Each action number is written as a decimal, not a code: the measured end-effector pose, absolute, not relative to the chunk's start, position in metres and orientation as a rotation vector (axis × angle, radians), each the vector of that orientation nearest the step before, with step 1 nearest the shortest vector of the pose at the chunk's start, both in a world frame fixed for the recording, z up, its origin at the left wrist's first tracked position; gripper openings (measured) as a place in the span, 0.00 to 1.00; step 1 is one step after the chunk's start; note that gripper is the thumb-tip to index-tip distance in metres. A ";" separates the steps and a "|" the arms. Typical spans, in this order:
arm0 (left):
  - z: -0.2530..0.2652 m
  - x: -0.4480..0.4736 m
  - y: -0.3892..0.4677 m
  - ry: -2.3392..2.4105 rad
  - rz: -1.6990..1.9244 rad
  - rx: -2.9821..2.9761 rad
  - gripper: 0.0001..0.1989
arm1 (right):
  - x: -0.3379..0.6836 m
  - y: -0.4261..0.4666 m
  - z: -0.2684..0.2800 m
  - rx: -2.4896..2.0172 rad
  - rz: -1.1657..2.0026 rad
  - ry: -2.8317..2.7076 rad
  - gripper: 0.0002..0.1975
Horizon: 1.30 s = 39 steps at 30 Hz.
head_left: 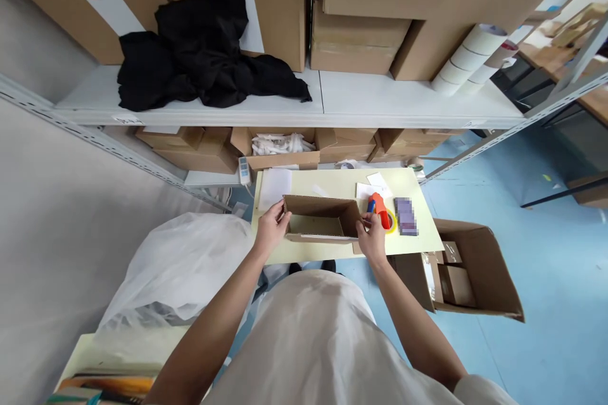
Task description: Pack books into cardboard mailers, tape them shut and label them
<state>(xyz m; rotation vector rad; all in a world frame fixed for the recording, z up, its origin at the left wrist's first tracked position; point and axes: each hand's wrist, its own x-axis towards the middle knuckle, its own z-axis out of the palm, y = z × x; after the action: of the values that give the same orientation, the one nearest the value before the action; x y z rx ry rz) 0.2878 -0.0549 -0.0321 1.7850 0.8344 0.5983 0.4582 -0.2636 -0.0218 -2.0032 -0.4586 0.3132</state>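
Observation:
I hold a small open cardboard box [324,238] by its two short ends over the pale yellow table [327,253]. My left hand [273,226] grips the left end, thumb and fingers pinching the wall. Around the right end closes my right hand [373,239]. A pale surface like the tabletop shows inside the box; whether it has a bottom I cannot tell. Just beyond my right hand lies a red tape dispenser [380,207] with blue on it, beside a yellow tape roll [391,221]. A blurred purple item [406,216] sits to their right.
White papers [275,186] lie on the table. Behind it a shelf [285,119] carries cartons, black cloth [204,50] and label rolls [468,57]. A large open carton [491,266] with small boxes stands on the floor at right; a translucent plastic bag [180,266] bulges at left.

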 end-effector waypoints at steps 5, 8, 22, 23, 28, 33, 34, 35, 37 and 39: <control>-0.013 0.284 -0.051 0.842 0.368 2.066 0.28 | 0.461 -0.258 -0.027 -2.043 0.246 -0.631 0.10; -0.004 0.281 -0.050 0.791 0.260 2.131 0.30 | 0.464 -0.258 -0.030 -2.088 0.262 -0.746 0.13; -0.021 0.288 -0.053 0.588 -0.250 2.105 0.44 | 0.456 -0.254 -0.011 -2.084 0.610 -1.331 0.24; -0.019 0.287 -0.050 0.571 -0.257 2.109 0.45 | 0.461 -0.254 -0.009 -2.066 0.666 -1.372 0.25; -0.020 0.274 -0.031 0.452 -0.108 2.101 0.32 | 0.494 -0.255 -0.005 -2.011 0.849 -1.449 0.05; -0.050 0.274 -0.053 0.857 0.492 1.923 0.39 | 0.499 -0.250 -0.016 -2.124 0.480 -1.199 0.26; -0.055 0.275 -0.058 0.908 0.548 1.857 0.46 | 0.498 -0.248 -0.017 -2.139 0.383 -1.169 0.35; -0.058 0.276 -0.061 0.922 0.561 1.790 0.52 | 0.498 -0.246 -0.018 -2.147 0.324 -1.161 0.43; -0.060 0.277 -0.063 0.869 0.516 1.699 0.57 | 0.500 -0.243 -0.017 -2.144 0.351 -1.221 0.50; -0.059 0.275 -0.060 0.775 0.458 1.730 0.53 | 0.504 -0.243 -0.017 -2.103 0.473 -1.333 0.45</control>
<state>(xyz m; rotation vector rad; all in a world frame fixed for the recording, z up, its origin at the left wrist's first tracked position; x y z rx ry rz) 0.2754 -0.0596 -0.0590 1.7302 0.7747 0.4582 0.5036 -0.2427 -0.0169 -2.1030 -1.3328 0.4731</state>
